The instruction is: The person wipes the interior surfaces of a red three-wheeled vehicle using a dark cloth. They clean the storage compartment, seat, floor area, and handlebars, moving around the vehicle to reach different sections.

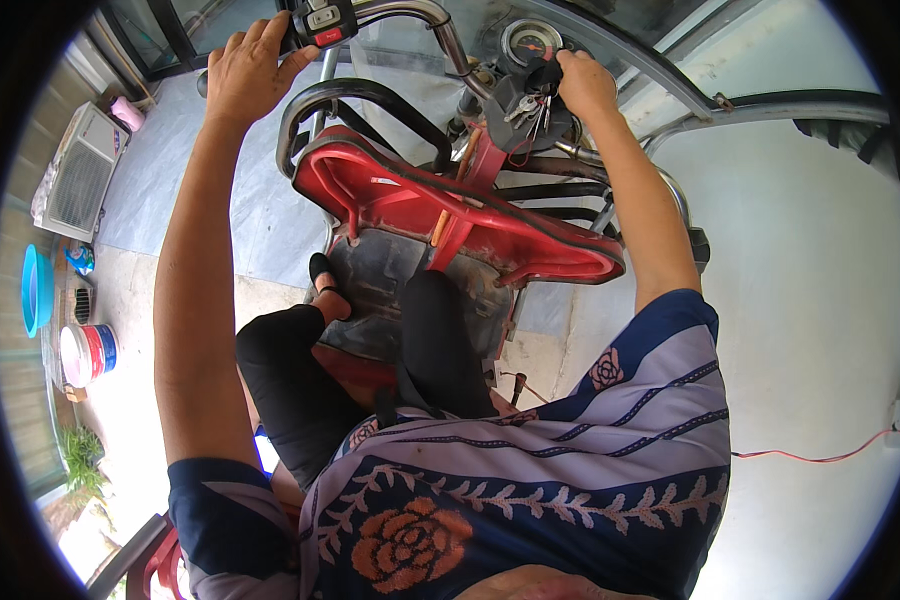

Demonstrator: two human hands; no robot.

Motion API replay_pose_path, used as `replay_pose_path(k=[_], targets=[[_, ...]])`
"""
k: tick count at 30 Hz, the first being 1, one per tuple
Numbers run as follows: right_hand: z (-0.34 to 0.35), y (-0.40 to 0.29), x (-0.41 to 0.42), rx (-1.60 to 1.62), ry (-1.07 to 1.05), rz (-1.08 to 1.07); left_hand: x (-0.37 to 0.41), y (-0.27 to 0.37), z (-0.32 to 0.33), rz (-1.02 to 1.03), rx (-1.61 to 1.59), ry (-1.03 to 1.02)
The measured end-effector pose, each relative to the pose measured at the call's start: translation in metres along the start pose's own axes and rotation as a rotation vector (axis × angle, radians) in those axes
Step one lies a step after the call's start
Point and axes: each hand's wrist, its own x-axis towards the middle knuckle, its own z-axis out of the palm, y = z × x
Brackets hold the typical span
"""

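Note:
My left hand [251, 71] is closed around the left handlebar grip, its thumb close to a switch housing [328, 22] with a red button. At the round speedometer [531, 43] and the key bunch [529, 112], my right hand [586, 81] has its fingertips on a small black thing; what it is cannot be told. Several keys hang over the dark column cover. The chrome handlebar [450, 45] bends across the top. Below it is the red metal front panel [420, 202] of a three-wheeled vehicle, above a black rubber floor mat [375, 277] under my legs.
A curved windshield frame [630, 52] crosses the upper right. A pale wall [802, 300] stands at the right, with a red wire [817, 456] along it. On the left are an air-conditioner outdoor unit [82, 176], a blue basin [37, 290] and a white bucket [82, 355].

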Motion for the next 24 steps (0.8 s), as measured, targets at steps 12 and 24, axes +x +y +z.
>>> replay_pose_path(k=[12,24], targets=[[0.026,0.043,0.013,-0.167,0.091,0.174,0.001,0.003,-0.005,0.0,-0.002,0.028],[0.025,0.043,-0.017,-0.023,0.049,0.463,-0.001,0.004,-0.007,-0.005,-0.036,0.05]])
